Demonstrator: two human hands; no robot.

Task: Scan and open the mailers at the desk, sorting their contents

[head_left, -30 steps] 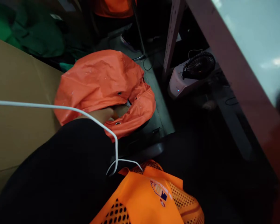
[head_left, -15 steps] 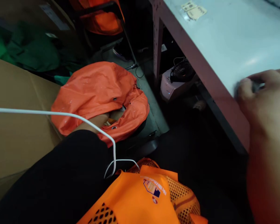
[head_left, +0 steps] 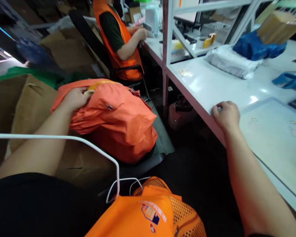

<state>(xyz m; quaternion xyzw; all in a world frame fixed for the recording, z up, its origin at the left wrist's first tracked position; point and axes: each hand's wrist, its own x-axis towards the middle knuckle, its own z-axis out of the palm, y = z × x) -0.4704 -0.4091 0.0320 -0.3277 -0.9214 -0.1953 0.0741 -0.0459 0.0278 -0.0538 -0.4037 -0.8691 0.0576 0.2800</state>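
My left hand point(head_left: 75, 98) is closed at the mouth of a large orange bag point(head_left: 118, 115), its fingers partly hidden. A yellowish, pale-edged item point(head_left: 95, 86) shows in the bag opening at my fingertips; I cannot tell its kind. The bag sits on a grey chair seat point(head_left: 165, 141). On the right, my right hand point(head_left: 227, 115) rests at the near edge of a white table point(head_left: 202, 79). Its fingers are curled around a small dark object point(head_left: 219, 108), too covered to name.
A co-worker in an orange vest point(head_left: 108, 42) sits at the back. Cardboard boxes point(head_left: 32, 108) stand left. The table bears a white parcel point(head_left: 233, 62), a blue parcel point(head_left: 256, 47) and a clear mat point(head_left: 273, 141). A white cable point(head_left: 64, 136) crosses in front of me.
My left hand has come up out of the bag's inside to its mouth, and the bag's opening has shifted. The view has lifted, showing the co-worker and more of the table.
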